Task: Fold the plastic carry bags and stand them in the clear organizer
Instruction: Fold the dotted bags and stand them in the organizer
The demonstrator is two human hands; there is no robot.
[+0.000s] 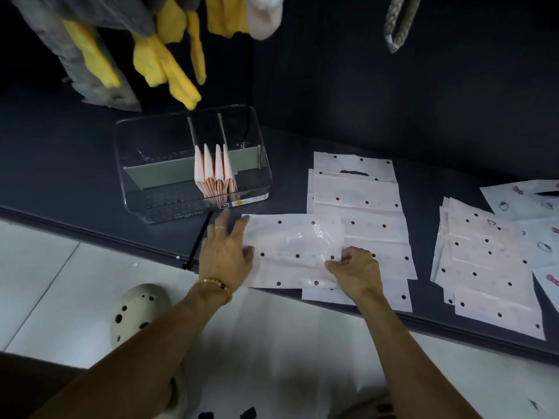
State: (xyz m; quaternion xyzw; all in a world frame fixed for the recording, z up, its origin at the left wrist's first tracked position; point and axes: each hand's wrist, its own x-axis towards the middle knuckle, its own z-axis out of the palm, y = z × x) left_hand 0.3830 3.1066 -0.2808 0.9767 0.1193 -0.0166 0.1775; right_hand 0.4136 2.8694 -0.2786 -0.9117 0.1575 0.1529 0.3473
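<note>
The left hand [225, 252] lies flat with straight, spread fingers on the left edge of a thin white plastic carry bag with dark red dots [293, 252], pressing it to the dark worktop [348, 140], while the right hand [355, 272] pinches the right edge of the same bag between thumb and curled fingers. This bag lies near the front edge of the worktop, just in front of the clear rectangular plastic organizer [193, 164] and partly over a pile of similar flat bags [357, 189]. The film looks very light, soft and slippery, and it probably wrinkles and springs open easily, so I think it is best to hold it at an edge or corner and press each crease flat. Four folded pink-white bags [215, 170] stand in the organizer. Besides, a second pile of dotted bags [490, 267] lies on the right; the count inside the piles I cannot tell.
</note>
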